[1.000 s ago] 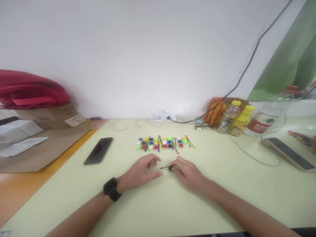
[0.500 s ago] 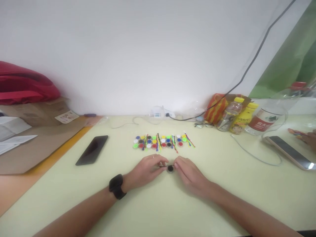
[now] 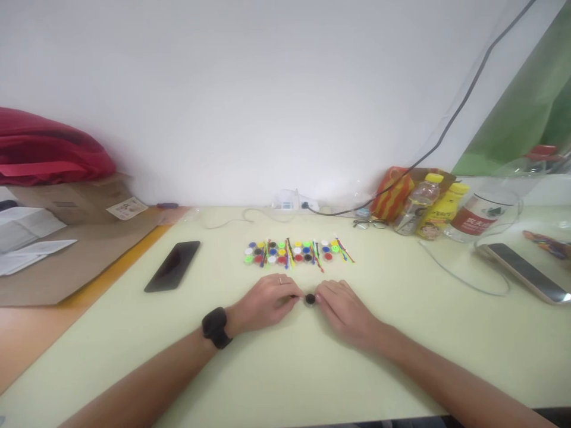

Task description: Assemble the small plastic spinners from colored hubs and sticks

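Note:
A small round container with a black centre (image 3: pixel 310 299) rests on the pale green table between my two hands. My left hand (image 3: pixel 271 302), with a ring and a black watch at the wrist, pinches a thin dark stick that mostly hides behind its fingers. On the container's right side, the closed fingertips of my right hand (image 3: pixel 342 309) touch or nearly touch its rim; whether they grip it is hard to see. Beyond the hands lie rows of small coloured discs (image 3: pixel 272 252), with bundles of thin coloured sticks (image 3: pixel 289 253) between them.
A black phone (image 3: pixel 173 266) lies at the left, near a cardboard box (image 3: pixel 75 201). At the right are glasses (image 3: pixel 370 224), bottles (image 3: pixel 439 211), a white cable (image 3: pixel 461 282) and another phone (image 3: pixel 529 272). A power strip (image 3: pixel 289 205) sits by the wall.
The thin dark stick, earlier stretched between both hands above the container, is now only at my left hand, which has closed more. Another person's hand at the far right has gone from view.

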`<state>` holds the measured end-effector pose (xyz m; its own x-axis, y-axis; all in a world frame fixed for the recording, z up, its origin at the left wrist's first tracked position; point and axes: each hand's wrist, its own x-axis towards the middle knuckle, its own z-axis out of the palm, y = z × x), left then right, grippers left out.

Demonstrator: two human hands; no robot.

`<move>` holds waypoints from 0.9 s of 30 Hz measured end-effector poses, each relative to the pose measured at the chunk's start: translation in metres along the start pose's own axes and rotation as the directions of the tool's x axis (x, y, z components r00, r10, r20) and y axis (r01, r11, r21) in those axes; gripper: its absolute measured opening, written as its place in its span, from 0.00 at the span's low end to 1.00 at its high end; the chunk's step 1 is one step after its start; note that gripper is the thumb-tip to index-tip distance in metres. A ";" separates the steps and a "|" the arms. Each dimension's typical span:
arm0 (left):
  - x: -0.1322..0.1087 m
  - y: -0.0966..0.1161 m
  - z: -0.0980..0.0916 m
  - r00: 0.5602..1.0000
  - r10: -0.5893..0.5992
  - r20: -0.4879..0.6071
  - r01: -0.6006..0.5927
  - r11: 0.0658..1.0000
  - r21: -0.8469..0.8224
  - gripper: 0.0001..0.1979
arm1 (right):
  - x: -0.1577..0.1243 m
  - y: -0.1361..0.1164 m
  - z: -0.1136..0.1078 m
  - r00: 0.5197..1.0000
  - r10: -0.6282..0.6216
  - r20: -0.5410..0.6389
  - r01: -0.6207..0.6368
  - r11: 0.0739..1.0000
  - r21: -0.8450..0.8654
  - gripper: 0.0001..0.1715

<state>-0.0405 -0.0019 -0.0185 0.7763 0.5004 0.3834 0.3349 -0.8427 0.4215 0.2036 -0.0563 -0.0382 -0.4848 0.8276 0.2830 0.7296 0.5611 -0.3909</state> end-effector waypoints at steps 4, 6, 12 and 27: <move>0.002 0.005 0.002 0.999 0.026 0.038 -0.027 0.999 0.018 0.17 | -0.001 0.003 0.002 1.000 -0.012 0.003 0.012 1.000 -0.009 0.13; 0.002 0.007 0.003 0.997 0.040 0.060 -0.042 0.999 0.028 0.17 | -0.001 0.004 0.002 1.000 -0.017 0.004 0.017 1.000 -0.018 0.13; 0.005 0.012 0.006 0.997 0.015 0.077 -0.016 1.000 0.012 0.16 | -0.001 0.006 0.004 1.000 -0.030 0.005 0.030 0.999 -0.038 0.11; 0.001 0.020 -0.001 0.997 -0.054 0.062 0.055 0.998 -0.016 0.24 | 0.003 0.010 -0.022 0.974 0.197 -0.109 -0.158 0.944 0.290 0.21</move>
<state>-0.0332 -0.0177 -0.0092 0.7888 0.5319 0.3080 0.3688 -0.8105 0.4551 0.2199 -0.0481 -0.0222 -0.2762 0.9149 0.2943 0.6255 0.4036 -0.6677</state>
